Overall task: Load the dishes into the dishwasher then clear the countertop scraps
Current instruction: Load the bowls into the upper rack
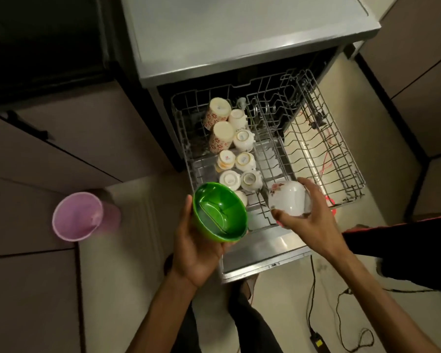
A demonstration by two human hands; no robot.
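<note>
The left hand (199,247) cups a glossy green bowl (220,212) from beneath, thumb along its near-left rim and fingers curled under the base; the bowl is round, deep and smooth, mouth up and tilted slightly. Just right of it, the right hand (307,217) grips a white bowl (289,198) turned mouth-down, fingers spread over its rounded back and thumb hooked at the rim; it looks like glazed ceramic with a small floral print near the edge. Both bowls hover above the near edge of the wire rack (323,159), a grey grid of thin rods pulled out of the steel-topped dishwasher (239,42). Beyond the green bowl, two rows of upturned cups (236,151) fill the rack's left side, some plain white, some patterned with red flowers, the nearest ones just behind the bowl's far rim. Beyond the right hand the rack's tines stand bare. Well left of the left hand sits a round pink bin (78,216) on the floor; near the right forearm black cables (313,301) trail across the tiles.
</note>
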